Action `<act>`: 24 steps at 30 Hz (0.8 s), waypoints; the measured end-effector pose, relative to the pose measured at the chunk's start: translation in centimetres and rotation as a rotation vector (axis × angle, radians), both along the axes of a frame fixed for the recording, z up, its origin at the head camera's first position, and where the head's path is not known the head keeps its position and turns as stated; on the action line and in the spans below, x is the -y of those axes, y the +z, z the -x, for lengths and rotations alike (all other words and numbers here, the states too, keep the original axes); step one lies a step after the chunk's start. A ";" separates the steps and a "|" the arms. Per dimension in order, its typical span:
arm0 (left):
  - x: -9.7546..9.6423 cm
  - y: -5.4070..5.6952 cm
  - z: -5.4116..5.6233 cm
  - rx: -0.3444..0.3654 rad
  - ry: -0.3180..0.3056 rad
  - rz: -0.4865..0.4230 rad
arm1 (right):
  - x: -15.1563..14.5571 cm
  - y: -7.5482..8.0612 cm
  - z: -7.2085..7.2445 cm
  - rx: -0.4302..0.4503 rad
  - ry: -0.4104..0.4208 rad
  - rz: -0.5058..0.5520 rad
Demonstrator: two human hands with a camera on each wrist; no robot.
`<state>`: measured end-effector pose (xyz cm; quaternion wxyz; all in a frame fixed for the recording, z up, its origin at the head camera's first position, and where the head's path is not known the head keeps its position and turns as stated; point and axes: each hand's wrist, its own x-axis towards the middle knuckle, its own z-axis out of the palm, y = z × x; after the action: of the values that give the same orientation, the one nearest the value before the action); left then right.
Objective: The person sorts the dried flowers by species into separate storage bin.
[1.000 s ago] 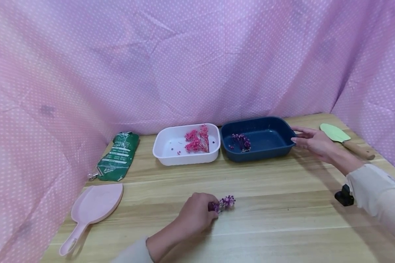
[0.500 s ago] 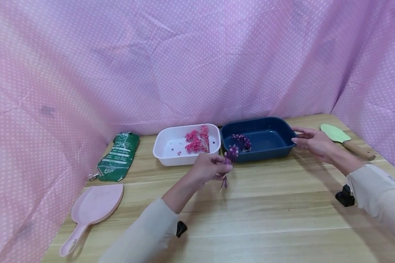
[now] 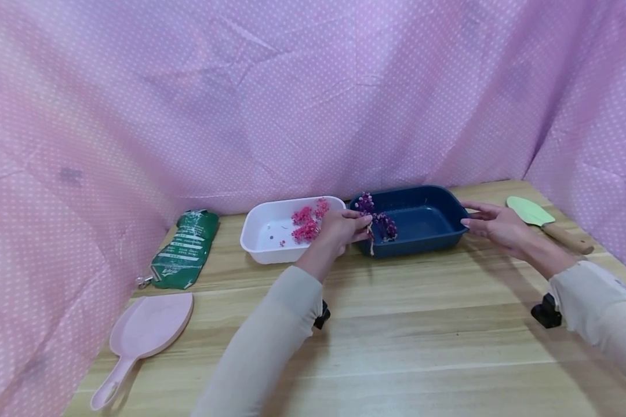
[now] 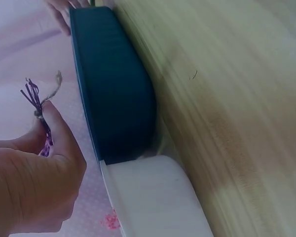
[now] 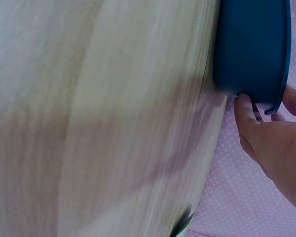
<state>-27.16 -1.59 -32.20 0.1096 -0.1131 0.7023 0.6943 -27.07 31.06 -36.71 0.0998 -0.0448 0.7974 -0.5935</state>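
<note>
My left hand (image 3: 341,227) pinches a small bunch of purple dried flowers (image 3: 365,202) between thumb and fingers. Its stems, tied with twine, stick out past the fingertips in the left wrist view. The bunch hangs over the left end of the dark blue tray (image 3: 422,223). Another purple bunch (image 3: 385,226) lies inside that tray. My right hand (image 3: 501,227) holds the tray's right end, thumb and fingers at the rim; in the right wrist view, fingers (image 5: 246,111) touch the end wall. Pink dried flowers (image 3: 306,225) lie in the white tray (image 3: 271,255), partly behind my left hand.
The two trays stand side by side at the table's back, before a pink dotted curtain (image 3: 292,116). A green bag (image 3: 185,249) and a pink dustpan (image 3: 148,327) lie at left. A light green trowel (image 3: 532,211) with a wooden handle lies at right.
My left hand has lifted the purple bunch from the front of the table and carried it back and up to the blue tray's left end. My right hand stays at the tray.
</note>
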 end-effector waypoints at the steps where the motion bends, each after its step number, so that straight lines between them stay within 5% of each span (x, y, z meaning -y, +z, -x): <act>1: 0.0 0.0 0.2 -0.007 0.012 -0.012 | 0.0 0.0 0.0 0.000 0.000 0.002; 7: 0.1 -0.2 1.0 -0.007 0.010 -0.080 | -0.1 0.0 0.0 0.004 -0.006 0.040; 16: 0.4 -0.1 0.9 0.021 -0.244 -0.094 | -0.3 0.0 -0.2 0.014 -0.009 0.064; 21: 1.2 0.2 0.1 -0.074 -0.280 -0.078 | -0.1 -0.1 -0.1 0.013 -0.013 0.006; 24: 2.4 0.4 -0.8 -0.211 -0.282 0.099 | 0.1 -0.2 0.0 0.015 -0.008 -0.006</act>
<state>-26.33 -3.99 -31.81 0.1260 0.0546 0.7520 0.6447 -27.06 30.99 -36.96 0.1038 -0.0368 0.7985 -0.5919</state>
